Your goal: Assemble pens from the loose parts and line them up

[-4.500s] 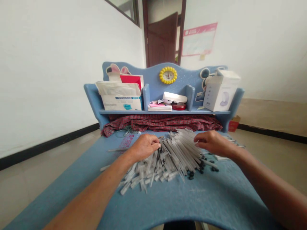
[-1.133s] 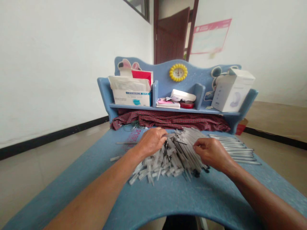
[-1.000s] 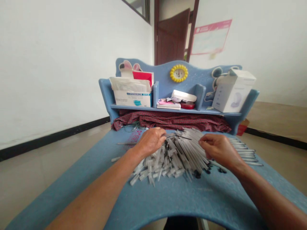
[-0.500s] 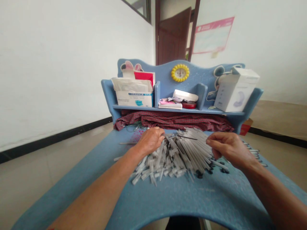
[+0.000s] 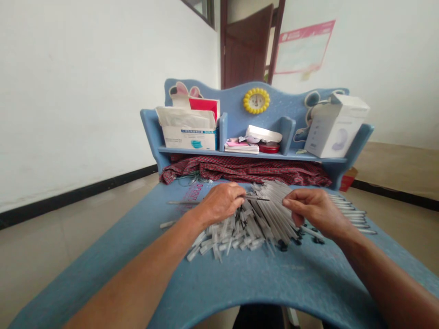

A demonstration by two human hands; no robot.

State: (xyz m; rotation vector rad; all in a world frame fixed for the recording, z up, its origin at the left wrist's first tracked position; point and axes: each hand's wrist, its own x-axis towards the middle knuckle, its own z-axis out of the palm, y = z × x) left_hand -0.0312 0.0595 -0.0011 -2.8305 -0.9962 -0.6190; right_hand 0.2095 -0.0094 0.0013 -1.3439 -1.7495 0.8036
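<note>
My left hand (image 5: 224, 201) is closed round a thin rod (image 5: 258, 198), like a pen refill, lying level over the pile. Its dark end points right and its pale end sticks out to the left of the hand. Opposite that dark end, my right hand (image 5: 307, 208) is pinched, thumb against fingers; anything between them is too small to make out. Below both hands spread many clear plastic tubes (image 5: 274, 212) and short whitish caps (image 5: 219, 237). Small black pieces (image 5: 300, 235) lie by the right side of the pile.
Finished-looking thin tubes with dark ends (image 5: 355, 214) lie in a row at the right of the blue desk (image 5: 240, 278). Checked cloth (image 5: 247, 169) is bunched under the shelf, which holds a mask box (image 5: 188, 137), a red tin (image 5: 269, 147) and a white carton (image 5: 338, 128).
My right hand has moved left, nearer the rod's dark end. My left hand has shifted a little right, still gripping the rod. More of the row at the right shows.
</note>
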